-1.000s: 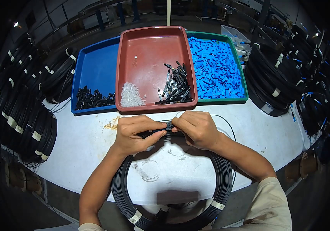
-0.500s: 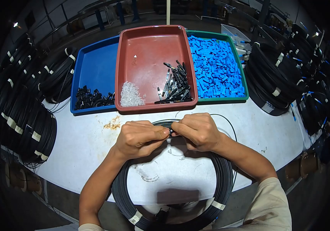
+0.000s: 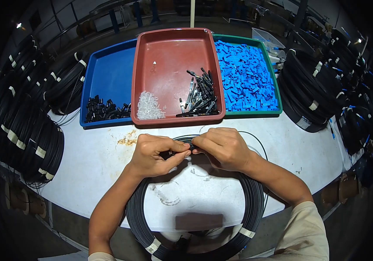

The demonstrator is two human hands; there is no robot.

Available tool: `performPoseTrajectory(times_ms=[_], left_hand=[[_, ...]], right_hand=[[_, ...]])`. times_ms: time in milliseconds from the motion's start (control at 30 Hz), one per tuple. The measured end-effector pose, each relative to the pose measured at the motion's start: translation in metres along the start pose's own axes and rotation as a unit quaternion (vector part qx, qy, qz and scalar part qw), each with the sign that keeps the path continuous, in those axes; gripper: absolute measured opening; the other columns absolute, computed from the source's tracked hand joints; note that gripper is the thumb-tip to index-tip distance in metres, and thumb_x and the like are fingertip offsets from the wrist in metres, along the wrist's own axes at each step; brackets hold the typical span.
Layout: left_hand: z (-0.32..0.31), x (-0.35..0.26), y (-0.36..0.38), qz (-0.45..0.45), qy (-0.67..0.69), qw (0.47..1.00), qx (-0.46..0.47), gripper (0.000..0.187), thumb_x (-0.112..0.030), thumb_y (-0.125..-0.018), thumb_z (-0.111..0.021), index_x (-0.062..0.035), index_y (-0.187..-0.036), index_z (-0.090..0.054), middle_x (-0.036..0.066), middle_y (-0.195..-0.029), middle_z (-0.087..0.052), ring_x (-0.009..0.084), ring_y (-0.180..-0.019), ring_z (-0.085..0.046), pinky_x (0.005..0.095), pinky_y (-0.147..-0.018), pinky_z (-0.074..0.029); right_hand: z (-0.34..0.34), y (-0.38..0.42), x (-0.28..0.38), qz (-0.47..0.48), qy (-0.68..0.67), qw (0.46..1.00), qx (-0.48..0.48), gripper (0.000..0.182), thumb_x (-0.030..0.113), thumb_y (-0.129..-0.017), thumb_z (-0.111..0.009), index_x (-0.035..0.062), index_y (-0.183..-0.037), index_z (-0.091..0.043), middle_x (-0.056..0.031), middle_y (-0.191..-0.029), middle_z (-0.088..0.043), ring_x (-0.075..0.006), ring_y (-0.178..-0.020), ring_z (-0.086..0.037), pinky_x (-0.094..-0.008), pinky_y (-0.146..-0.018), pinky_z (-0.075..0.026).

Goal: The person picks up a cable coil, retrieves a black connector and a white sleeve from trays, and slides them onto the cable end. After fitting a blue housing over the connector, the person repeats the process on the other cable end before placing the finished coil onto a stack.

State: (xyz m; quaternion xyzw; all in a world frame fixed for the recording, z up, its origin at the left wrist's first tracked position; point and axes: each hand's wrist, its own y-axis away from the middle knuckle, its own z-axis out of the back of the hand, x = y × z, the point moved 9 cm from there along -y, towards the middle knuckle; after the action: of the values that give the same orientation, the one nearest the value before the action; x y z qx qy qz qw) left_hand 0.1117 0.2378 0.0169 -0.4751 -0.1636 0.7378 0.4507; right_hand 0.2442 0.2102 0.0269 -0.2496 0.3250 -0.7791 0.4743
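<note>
My left hand (image 3: 158, 153) and my right hand (image 3: 223, 148) meet over the far side of a black cable coil (image 3: 254, 202). Both are closed, with thumbs and fingertips pinched around a small black connector piece (image 3: 191, 147), mostly hidden by the fingers. The coil lies over the table's front edge, bound with pale tape (image 3: 247, 232). A loose loop of thin black cable (image 3: 262, 148) curves out to the right of my right hand.
Beyond my hands stand a blue tray (image 3: 110, 71) with black parts, a red tray (image 3: 164, 56) with clear sleeves and black connectors, and a green tray (image 3: 281, 104) full of blue clips. Taped cable coils (image 3: 30, 143) are stacked left, others (image 3: 310, 91) right, on the white table (image 3: 86, 174).
The fingers of my left hand have shifted slightly around the small piece, and the thumb sits a little higher. My right hand has barely moved. The view has shifted slightly.
</note>
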Motion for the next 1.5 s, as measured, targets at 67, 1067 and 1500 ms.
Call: performPoseTrajectory(times_ms=[67, 1067, 1500], left_hand=[[0.000, 0.003, 0.000, 0.022, 0.027, 0.999, -0.010, 0.009, 0.002, -0.075, -0.079, 0.0018, -0.084, -0.076, 0.015, -0.082, -0.076, 0.0194, -0.067, -0.074, 0.0260, -0.058, -0.058], [-0.006, -0.026, 0.000, -0.125, -0.052, 0.991, 0.007, 0.020, 0.001, -0.071, -0.080, -0.0007, -0.090, -0.077, 0.013, -0.087, -0.077, 0.0228, -0.073, -0.076, 0.0301, -0.065, -0.060], [0.000, -0.005, -0.002, 0.005, 0.005, 1.000, -0.007, 0.007, -0.001, -0.073, -0.081, 0.0001, -0.078, -0.077, 0.013, -0.075, -0.076, 0.0191, -0.064, -0.075, 0.0264, -0.058, -0.059]], right_hand=[[0.001, 0.000, 0.004, 0.023, 0.015, 1.000, -0.008, 0.020, 0.014, -0.079, -0.071, 0.0014, -0.093, -0.066, -0.0050, -0.071, -0.060, -0.0209, -0.061, -0.061, -0.0353, -0.054, -0.048], [0.005, 0.001, 0.020, 0.061, 0.047, 0.997, 0.022, 0.020, 0.012, -0.079, -0.069, -0.0027, -0.092, -0.066, -0.0058, -0.068, -0.058, -0.0205, -0.059, -0.062, -0.0338, -0.050, -0.050], [-0.002, -0.001, 0.011, 0.022, 0.040, 0.998, 0.042, 0.018, 0.013, -0.079, -0.069, -0.0001, -0.091, -0.066, -0.0059, -0.071, -0.059, -0.0215, -0.062, -0.062, -0.0351, -0.053, -0.049]])
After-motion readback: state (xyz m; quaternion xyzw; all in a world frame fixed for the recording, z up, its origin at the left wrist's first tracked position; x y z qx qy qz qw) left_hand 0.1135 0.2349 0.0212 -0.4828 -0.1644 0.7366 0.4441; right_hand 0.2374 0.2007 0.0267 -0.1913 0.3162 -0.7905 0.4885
